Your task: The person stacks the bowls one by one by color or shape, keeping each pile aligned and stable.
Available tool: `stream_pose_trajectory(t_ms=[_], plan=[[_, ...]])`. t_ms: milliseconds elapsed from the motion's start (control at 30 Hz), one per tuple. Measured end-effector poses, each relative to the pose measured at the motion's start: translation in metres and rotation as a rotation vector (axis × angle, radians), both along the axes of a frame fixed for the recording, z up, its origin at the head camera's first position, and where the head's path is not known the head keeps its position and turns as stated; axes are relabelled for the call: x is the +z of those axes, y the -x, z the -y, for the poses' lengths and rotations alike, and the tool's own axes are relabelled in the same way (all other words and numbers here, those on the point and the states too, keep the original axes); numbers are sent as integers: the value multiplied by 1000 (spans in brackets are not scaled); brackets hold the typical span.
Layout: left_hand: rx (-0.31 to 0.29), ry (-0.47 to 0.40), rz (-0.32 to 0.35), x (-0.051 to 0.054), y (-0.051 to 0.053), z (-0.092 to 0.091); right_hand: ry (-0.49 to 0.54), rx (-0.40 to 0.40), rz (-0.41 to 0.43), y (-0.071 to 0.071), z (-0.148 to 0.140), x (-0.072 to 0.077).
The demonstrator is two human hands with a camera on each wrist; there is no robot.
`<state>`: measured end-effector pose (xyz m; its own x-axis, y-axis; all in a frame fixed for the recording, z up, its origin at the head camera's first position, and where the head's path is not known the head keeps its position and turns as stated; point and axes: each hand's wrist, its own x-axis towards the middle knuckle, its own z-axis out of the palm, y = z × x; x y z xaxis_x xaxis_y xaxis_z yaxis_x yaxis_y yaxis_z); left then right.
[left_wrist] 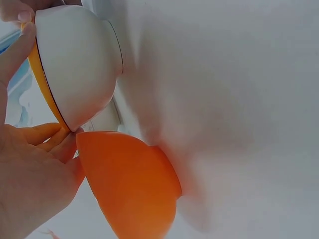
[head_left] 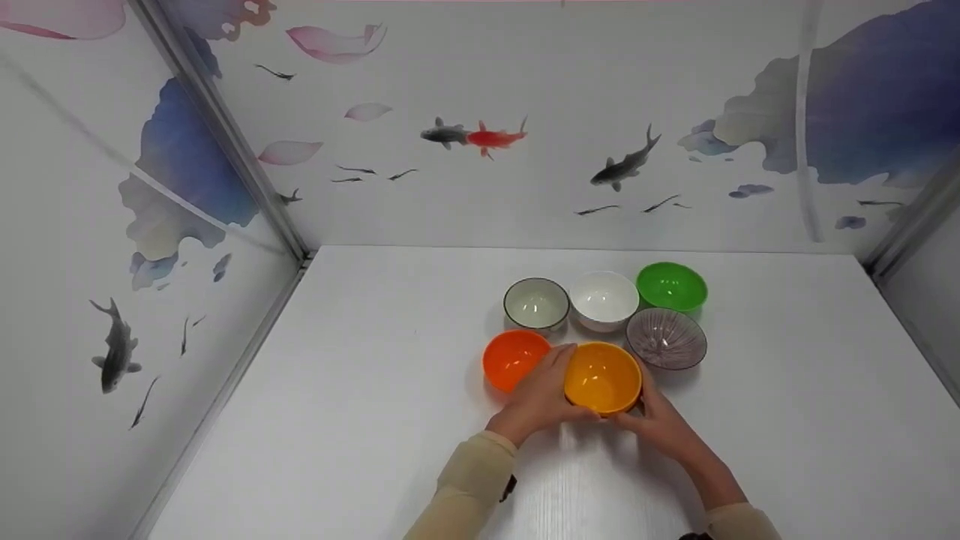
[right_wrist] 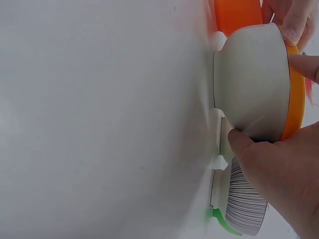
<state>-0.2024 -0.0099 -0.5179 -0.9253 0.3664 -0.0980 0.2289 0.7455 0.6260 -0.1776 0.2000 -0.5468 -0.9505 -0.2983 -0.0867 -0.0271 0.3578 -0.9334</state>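
Beige sleeves (head_left: 471, 476), left grip (head_left: 536, 399), right grip (head_left: 665, 424), both clamped on yellow bowl (head_left: 602, 377) inside pale bowl (left_wrist: 77, 59)

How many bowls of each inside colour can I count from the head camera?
Round yellow-orange bowl: 1
Round red-orange bowl: 1
Round pale grey bowl with dark rim: 1
Round plain white bowl: 1
Round bright green bowl: 1
Round purplish striped bowl: 1
Total: 6

Pale bowl (left_wrist: 79, 64), dark line at edge; yellow bowl (left_wrist: 43, 84) nested inside, only rim showing. Left hand (left_wrist: 35, 172) holds the pair: thumb on yellow rim, fingers farther along. Right hand (left_wrist: 15, 10), partly visible, touches same rim. Orange bowl (left_wrist: 132, 179) just beside, on table (left_wrist: 259, 99).
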Motion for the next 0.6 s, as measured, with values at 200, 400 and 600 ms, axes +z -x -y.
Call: stream_pose_trajectory(t_ms=[200, 400, 600], plan=[[9, -3, 9, 1, -1, 0, -19, 4, -5, -1, 0, 1], [1, -26, -6, -1, -1, 0, -31, 19, -11, -2, -1, 0], [3, -50, -4, -1, -1, 0, -5, 33, 40, -3, -3, -1]])
